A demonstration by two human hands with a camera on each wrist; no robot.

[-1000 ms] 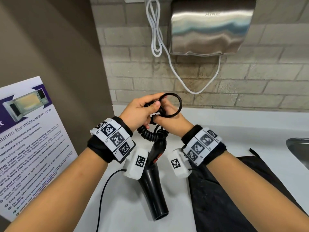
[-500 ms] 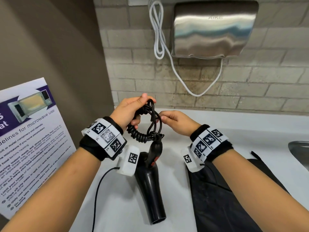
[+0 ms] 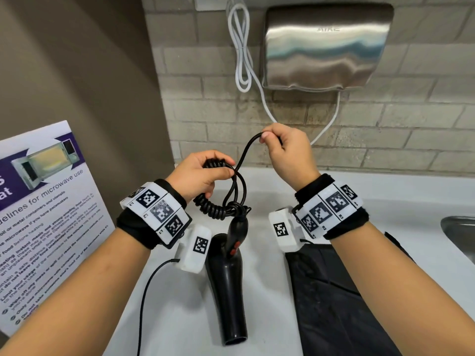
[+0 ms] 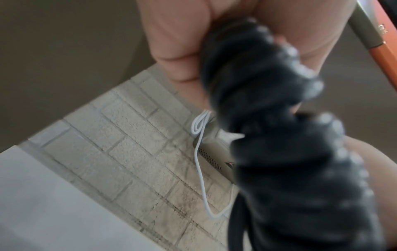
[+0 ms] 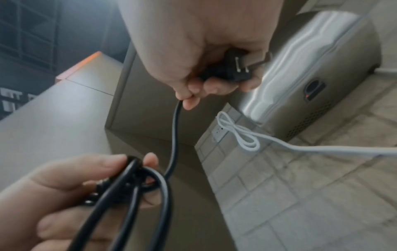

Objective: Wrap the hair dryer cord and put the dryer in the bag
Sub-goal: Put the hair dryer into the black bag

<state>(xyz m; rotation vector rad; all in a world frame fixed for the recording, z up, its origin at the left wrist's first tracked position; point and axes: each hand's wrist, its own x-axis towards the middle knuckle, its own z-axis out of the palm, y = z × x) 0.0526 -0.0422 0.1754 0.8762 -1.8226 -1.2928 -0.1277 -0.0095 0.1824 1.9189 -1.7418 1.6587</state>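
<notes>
A black hair dryer [image 3: 227,283] hangs by its cord [image 3: 237,191] above the white counter [image 3: 180,317], nozzle toward me. My left hand [image 3: 203,173] grips the gathered loops and the coiled part of the cord [image 4: 268,105], also seen from the right wrist [image 5: 128,183]. My right hand [image 3: 288,150] is raised up and to the right and holds the plug end [image 5: 225,69], its fingers curled round it, with a stretch of cord [image 5: 175,135] running down to the left hand. A black bag [image 3: 341,299] lies flat on the counter under my right forearm.
A steel hand dryer [image 3: 326,47] with a white cable [image 3: 241,52] hangs on the brick wall behind. A microwave guideline poster [image 3: 43,214] leans at the left. A sink edge [image 3: 460,232] shows at the right. A thin black wire [image 3: 144,304] trails from my left wrist.
My right hand has moved up and to the right away from the left hand, drawing the plug end of the cord out. The left hand keeps its grip on the loops.
</notes>
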